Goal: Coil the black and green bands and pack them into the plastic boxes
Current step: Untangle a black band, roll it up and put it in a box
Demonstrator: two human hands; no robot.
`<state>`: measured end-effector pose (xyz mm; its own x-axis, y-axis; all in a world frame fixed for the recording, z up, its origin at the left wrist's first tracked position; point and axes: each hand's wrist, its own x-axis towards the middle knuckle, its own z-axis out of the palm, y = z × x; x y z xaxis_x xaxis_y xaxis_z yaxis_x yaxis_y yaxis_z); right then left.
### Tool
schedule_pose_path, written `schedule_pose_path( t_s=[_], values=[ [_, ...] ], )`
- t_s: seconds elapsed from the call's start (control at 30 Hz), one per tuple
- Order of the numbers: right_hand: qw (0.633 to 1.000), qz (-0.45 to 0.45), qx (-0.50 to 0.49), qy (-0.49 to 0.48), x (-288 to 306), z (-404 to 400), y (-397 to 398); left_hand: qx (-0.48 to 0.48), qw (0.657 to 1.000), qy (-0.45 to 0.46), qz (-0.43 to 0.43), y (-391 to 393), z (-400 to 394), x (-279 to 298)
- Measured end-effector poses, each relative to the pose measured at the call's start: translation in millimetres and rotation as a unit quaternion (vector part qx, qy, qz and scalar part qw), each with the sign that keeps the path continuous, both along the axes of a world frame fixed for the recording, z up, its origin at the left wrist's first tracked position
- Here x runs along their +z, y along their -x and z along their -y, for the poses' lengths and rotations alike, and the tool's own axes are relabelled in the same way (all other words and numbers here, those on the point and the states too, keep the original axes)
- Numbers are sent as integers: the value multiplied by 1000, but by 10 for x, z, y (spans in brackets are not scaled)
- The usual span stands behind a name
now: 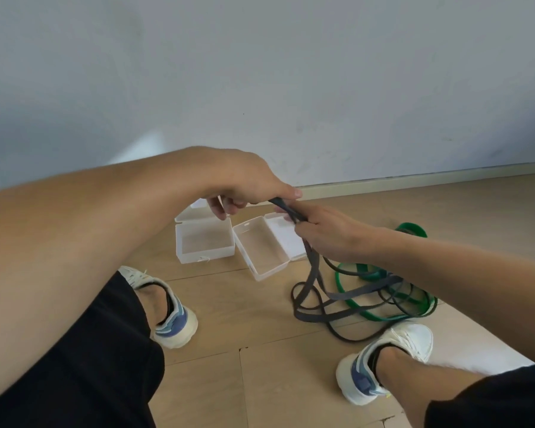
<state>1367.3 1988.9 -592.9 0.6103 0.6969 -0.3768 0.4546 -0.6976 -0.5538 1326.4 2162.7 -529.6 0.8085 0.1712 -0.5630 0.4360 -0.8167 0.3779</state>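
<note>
Left hand and right hand both pinch the black band | its loops trail below the fingers onto wood-plank floor | 2 open plastic boxes beneath fingers | green band beside | pale wall beyond.

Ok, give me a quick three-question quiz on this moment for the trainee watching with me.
1. True or false: both hands, the left hand and the right hand, hold the black band.
2. Where does the green band lie? A) in a box B) on the floor C) across a shoe
3. Fill in: the two plastic boxes stand with lids ____ and hold no band.

Key: 1 true; 2 B; 3 open.
</note>
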Motion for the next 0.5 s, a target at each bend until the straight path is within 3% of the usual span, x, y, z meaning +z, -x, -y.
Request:
schedule_pose_path(
  t_s=[0.17,0.37,0.5],
  values=[
    [997,-24,-38,-57,9,6,-17,-11,999,5,-47,-4,-56,10],
    [974,-70,-68,-206,64,20,2,3,996,85,-7,-23,-70,7],
    [978,-20,-66,-199,139,5,33,27,991,132,-5,-21,-90,5]
  ],
)
